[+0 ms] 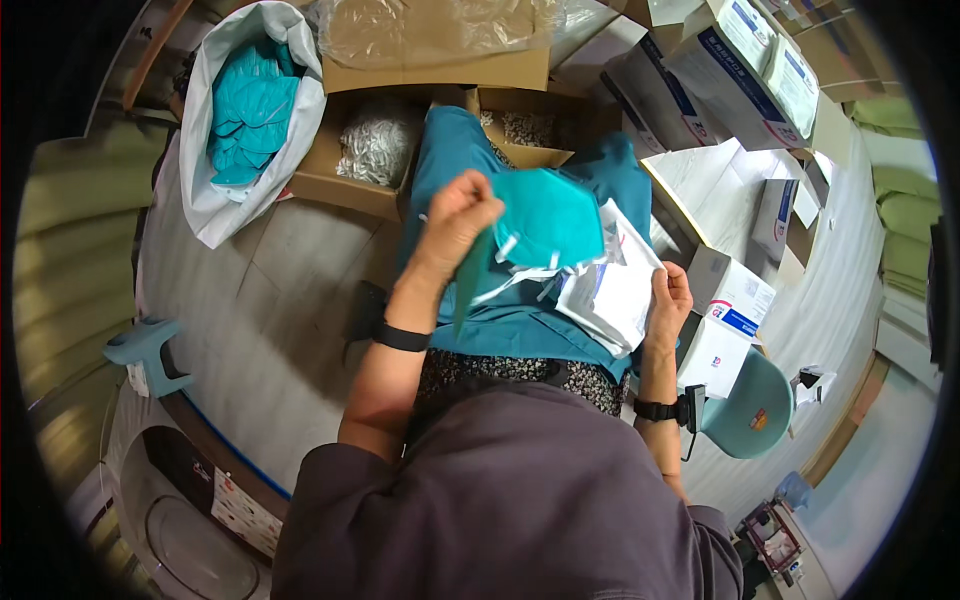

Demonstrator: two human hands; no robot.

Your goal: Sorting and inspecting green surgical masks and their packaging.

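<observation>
My left hand (458,222) is closed on the edge of a teal face mask (552,222), lifted above my lap. The mask is slightly blurred, and pale straps hang from its lower side. A darker green flap (470,285) shows below that hand; I cannot tell whether it belongs to the mask. At the right, my right hand (670,300) pinches the side of a white printed pouch (612,298). The mask hangs partly over the pouch's upper left corner. Whether the mask touches the pouch cannot be made out. Teal cloth (530,325) covers my lap beneath both.
A white sack (310,130) of teal masks stands at the far left. Beyond my knees is an open cardboard box (345,197) with a bag of silvery pieces (375,145). White cartons (735,290) stand at the right, near a teal stool (755,415). Stacked boxes (725,75) fill the far right.
</observation>
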